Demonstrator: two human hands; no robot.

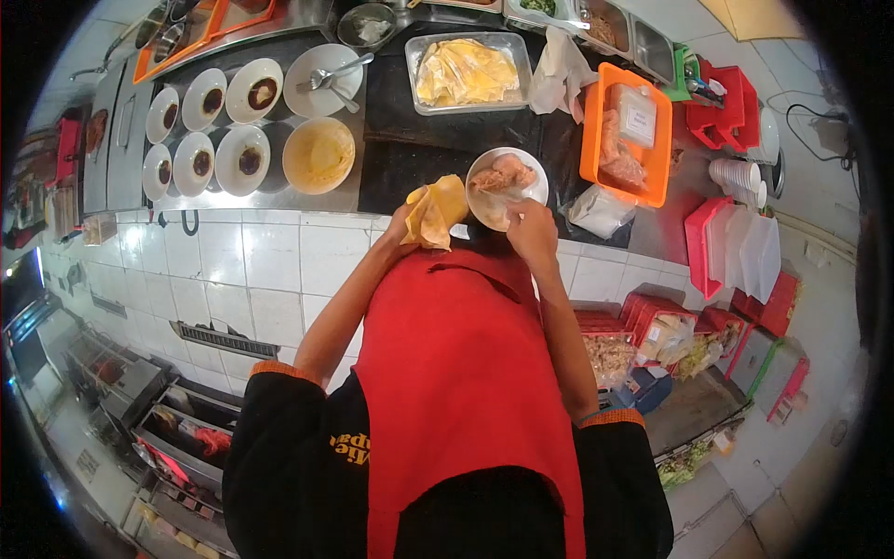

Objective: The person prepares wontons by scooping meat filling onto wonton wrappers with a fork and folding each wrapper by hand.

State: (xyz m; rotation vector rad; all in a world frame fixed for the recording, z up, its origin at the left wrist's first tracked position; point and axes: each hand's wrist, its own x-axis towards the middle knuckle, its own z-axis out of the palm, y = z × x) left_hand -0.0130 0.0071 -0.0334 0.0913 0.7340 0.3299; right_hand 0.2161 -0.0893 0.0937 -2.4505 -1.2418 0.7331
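Observation:
My left hand (402,226) is closed around a small stack of yellow dough wrappers (436,211) just left of a white bowl. Pinkish minced meat (504,174) fills the far part of that bowl (491,212). The fingers of my right hand (534,235) are closed at the bowl's near right edge; what they grip, if anything, is too hidden to name. Beyond the bowl, a metal tray (421,102) carries a pile of more yellow wrappers (467,72).
Several white bowls (244,154) with dark sauce line the counter at left, beside a yellow-smeared bowl (318,156) and a bowl with spoons (321,58). An orange tray (589,140) with meat and a white packet stands right. A plastic bag (601,212) lies near the edge.

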